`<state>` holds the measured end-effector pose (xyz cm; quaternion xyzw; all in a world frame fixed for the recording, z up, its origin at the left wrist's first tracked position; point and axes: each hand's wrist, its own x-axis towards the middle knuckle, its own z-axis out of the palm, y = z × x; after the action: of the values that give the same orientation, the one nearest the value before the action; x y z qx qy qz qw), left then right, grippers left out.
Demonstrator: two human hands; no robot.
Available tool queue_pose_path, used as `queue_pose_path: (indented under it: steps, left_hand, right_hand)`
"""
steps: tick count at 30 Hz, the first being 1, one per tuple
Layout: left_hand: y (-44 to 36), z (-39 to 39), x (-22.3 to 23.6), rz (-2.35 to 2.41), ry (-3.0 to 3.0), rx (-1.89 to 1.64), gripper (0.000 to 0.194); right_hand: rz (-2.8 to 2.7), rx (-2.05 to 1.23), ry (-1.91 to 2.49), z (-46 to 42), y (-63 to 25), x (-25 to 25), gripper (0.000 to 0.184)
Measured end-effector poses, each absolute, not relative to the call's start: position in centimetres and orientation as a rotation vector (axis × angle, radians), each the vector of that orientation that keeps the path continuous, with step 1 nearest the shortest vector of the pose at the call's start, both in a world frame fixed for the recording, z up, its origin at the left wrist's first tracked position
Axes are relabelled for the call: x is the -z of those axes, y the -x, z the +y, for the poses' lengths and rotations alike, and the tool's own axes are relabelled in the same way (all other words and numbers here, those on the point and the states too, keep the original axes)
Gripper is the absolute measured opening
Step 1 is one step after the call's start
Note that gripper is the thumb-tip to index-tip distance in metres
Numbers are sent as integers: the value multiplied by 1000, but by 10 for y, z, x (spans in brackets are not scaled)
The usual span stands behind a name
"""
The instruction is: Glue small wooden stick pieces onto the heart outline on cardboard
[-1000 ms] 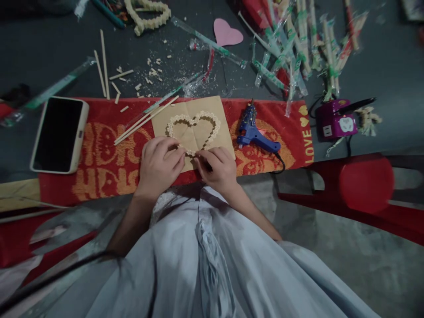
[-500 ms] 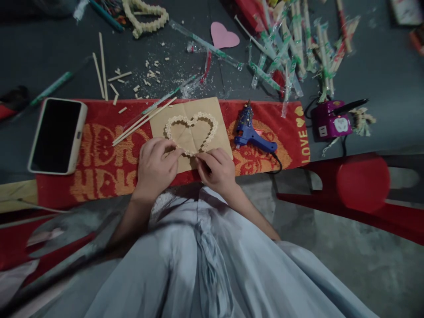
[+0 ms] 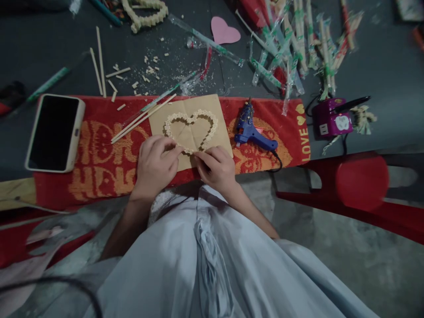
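A heart-shaped outline [image 3: 212, 128] built of small pale wooden pieces lies on a square of brown paper [image 3: 221, 115]. My left hand [image 3: 157, 165] is at the heart's lower left side, thumb and forefinger pinched at its edge. From the right, my right hand [image 3: 215, 165] pinches at the heart's bottom tip, its fingertips close to those of the left. The tip is partly covered by my fingers, and whether a small loose piece sits between them is too small to tell. Both hands rest over the near part of the paper.
Under the paper lies a red towel [image 3: 132, 179]. A blue glue gun [image 3: 255, 134] with a cord is to the right, a phone [image 3: 54, 132] to the left. Thin sticks [image 3: 142, 119], a pink paper heart [image 3: 225, 31], wrapped chopsticks [image 3: 285, 53] and a purple power socket [image 3: 331, 117] lie around.
Both hands stay pinched at the heart's lower part with hardly any movement. The whole view has shifted slightly, and the dark cord at lower left has swung lower.
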<state>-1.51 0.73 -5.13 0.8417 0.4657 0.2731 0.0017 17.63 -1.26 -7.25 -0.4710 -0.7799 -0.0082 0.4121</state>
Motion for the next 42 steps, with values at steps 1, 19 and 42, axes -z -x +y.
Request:
queue_pose_path:
  steps: [1,19,42]
  left_hand:
    - [15,7,51,1453,-2656,-836,26]
    - [15,6,46,1272,-2753,-798,24]
    - [15,7,49,1310,-2709,-769,24]
  right_hand:
    - [-1964,22,1190,-13,-176,72,16]
    - [-2024,-90,1448,-13,-170,79,22]
    - [-2061,23,1370,-11,-168,79,26]
